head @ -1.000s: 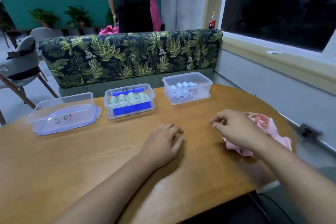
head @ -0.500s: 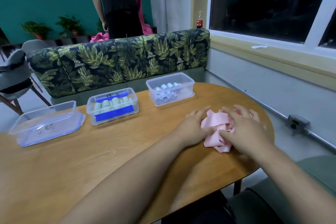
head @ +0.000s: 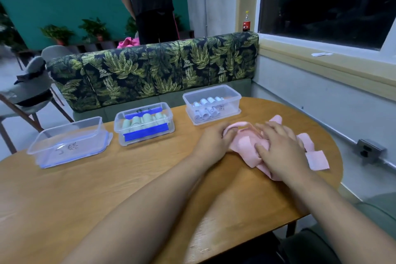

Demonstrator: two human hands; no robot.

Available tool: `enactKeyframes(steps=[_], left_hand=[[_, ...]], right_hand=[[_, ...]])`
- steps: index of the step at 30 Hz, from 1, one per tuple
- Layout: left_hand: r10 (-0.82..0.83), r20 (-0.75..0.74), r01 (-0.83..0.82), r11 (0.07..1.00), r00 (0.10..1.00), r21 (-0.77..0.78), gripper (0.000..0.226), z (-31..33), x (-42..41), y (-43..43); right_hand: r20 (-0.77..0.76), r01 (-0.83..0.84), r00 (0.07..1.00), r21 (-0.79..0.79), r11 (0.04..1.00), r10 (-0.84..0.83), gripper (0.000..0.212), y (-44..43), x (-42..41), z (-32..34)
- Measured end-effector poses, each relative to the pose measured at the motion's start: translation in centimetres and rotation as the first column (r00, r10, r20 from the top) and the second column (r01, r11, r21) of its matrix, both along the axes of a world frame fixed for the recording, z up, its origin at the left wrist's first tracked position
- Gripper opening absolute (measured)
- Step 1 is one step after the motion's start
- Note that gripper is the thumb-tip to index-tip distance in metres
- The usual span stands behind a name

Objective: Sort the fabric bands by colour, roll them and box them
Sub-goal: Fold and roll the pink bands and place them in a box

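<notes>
**Pink bands** (head: 244, 146): loose heap on the right of the desk (head: 107, 188), just near of the white-roll box (head: 235, 104).
- **Change:** the left hand (head: 212, 143), flat on bare wood a second ago, now curls its fingers (head: 228, 135) round the heap's left edge. The right hand (head: 280, 150) presses down with straight fingers, and the heap is spread wider.
- **Status:** pink not yet rolled. The empty far-left box (head: 64, 150) is presumably theirs.

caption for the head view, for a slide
Left hand grips, right hand presses pink bands on a table; beyond, an empty box, green rolls and white rolls boxed.
</notes>
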State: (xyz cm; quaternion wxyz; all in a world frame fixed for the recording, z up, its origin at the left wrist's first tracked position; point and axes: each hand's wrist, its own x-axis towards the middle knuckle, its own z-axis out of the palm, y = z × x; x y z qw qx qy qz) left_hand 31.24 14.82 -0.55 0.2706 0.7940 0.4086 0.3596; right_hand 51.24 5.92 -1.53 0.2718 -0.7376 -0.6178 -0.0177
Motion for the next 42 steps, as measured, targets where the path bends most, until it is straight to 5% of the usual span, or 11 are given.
enactKeyframes(steps=[6,14,21,31,37,42], left_hand=[[0.173,0.159,-0.149,0.977,0.972,-0.153,0.031,3.1,-8.9,0.3],[0.405,0.372,-0.210,0.860,0.835,-0.465,0.035,0.1,-22.7,-4.7],[0.574,0.255,-0.454,0.795,0.778,-0.403,0.030,-1.1,-29.6,-8.1],[0.515,0.201,-0.440,0.838,0.833,-0.322,0.040,-2.1,-29.5,-7.9],[0.527,0.411,-0.392,0.842,0.744,-0.370,0.042,-2.4,-30.2,-7.6],[0.499,0.395,-0.366,0.856,0.771,-0.366,0.064,-2.0,-30.4,-8.6]], right_hand=[[0.090,-0.064,0.994,-0.013,0.998,0.065,0.040,3.0,-5.6,3.4],[0.011,-0.443,0.894,-0.135,0.886,0.449,0.043,5.2,-16.9,1.0],[0.077,-0.541,0.826,-0.176,0.823,0.559,0.039,4.2,-21.8,-2.5],[-0.014,-0.757,0.646,-0.143,0.638,0.763,0.040,4.9,-24.1,-2.9],[0.008,-0.700,0.714,0.037,0.714,0.700,0.020,5.2,-22.5,-3.7],[-0.132,-0.509,0.845,0.092,0.856,0.518,0.019,6.5,-20.3,-3.5]])
